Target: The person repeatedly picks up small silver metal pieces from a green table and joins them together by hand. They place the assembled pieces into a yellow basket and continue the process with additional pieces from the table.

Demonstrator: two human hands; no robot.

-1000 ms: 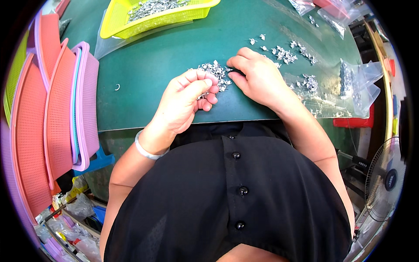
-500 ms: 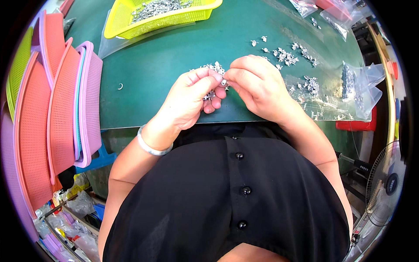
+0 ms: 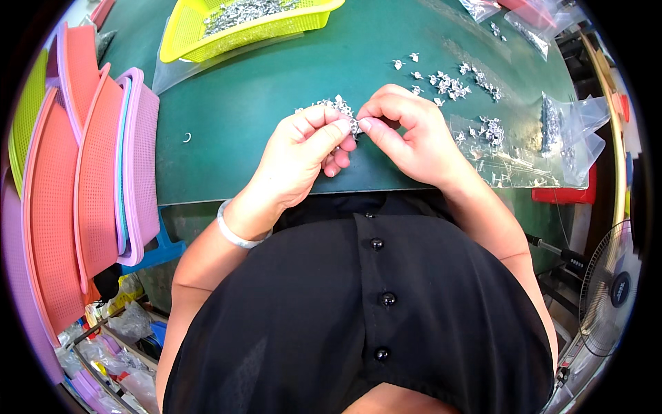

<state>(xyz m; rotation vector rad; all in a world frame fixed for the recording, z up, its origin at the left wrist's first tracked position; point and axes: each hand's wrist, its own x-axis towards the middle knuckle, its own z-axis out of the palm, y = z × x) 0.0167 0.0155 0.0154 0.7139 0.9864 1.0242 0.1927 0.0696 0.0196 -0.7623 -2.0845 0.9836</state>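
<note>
Over the near part of the green table, my left hand [image 3: 303, 145] pinches a small silvery metal piece [image 3: 355, 127] between thumb and forefinger. My right hand [image 3: 407, 131] meets it from the right, thumb and forefinger closed at the same piece. Its exact shape is mostly covered by the fingertips. Just beyond and partly behind my left hand lies a heap of similar small metal pieces [image 3: 338, 105]. To the right of my right hand, more small silvery metal parts [image 3: 452, 87] lie scattered, and a tighter cluster [image 3: 491, 131] sits nearer the table edge.
A yellow-green basket [image 3: 183, 52] of metal parts stands at the far left on a clear plastic sheet. Stacked pink and purple baskets [image 3: 141, 165] crowd the left side. Clear bags [image 3: 576, 134] of parts lie at the right edge. A fan [image 3: 610, 290] stands lower right.
My right hand has turned slightly, its thumb now showing more plainly beside the forefinger. Both hands stay together at nearly the same place.
</note>
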